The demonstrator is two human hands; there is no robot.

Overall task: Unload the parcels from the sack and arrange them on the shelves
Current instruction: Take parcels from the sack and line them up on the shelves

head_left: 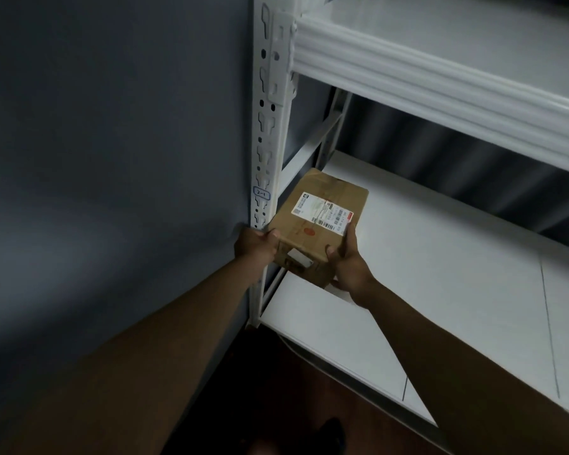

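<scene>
Both hands, left (256,245) and right (348,265), are gripping a box (322,221), placing the first onto the bare shelf (440,267).

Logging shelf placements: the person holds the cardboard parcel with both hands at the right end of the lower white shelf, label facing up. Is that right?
Not quite. The head view shows the cardboard parcel at the left end of the lower shelf, beside the slotted upright. The rest stands: the left hand and right hand both hold it, label up.

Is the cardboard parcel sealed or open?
Sealed: the cardboard parcel has closed, taped flaps and an intact shipping label on top.
</scene>
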